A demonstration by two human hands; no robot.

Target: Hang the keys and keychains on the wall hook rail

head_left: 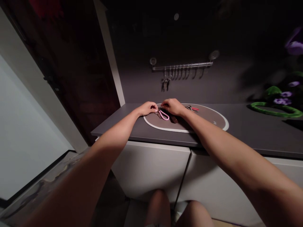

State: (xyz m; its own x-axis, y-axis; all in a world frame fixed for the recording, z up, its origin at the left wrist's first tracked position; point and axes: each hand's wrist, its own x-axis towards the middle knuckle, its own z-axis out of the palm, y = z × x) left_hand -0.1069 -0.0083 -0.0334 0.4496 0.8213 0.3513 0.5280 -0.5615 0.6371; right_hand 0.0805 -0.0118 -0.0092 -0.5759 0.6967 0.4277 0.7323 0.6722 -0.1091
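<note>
My left hand (pixel 148 108) is closed at the left end of an oval mat, thumb and finger pinching a key ring with a pink cord loop (pixel 164 115). The loop lies on the mat (pixel 201 121), pointing toward me. Just to the right, my right hand (pixel 174 106) rests low over the mat with its fingers curled. What those fingers hold, if anything, is hidden. A dark brown object (pixel 174 119) shows below the right hand, partly covered by it. Behind the right wrist lies a bunch of keys with a red tag (pixel 194 109).
A clear rail (pixel 183 66) with several hooks is fixed to the dark wall, and keys (pixel 165 84) hang at its left end. On the right of the grey counter (pixel 239 135) stands a green ring with purple flowers (pixel 276 110). White cabinet doors (pixel 151 167) are below; a dark door (pixel 71 78) is at left.
</note>
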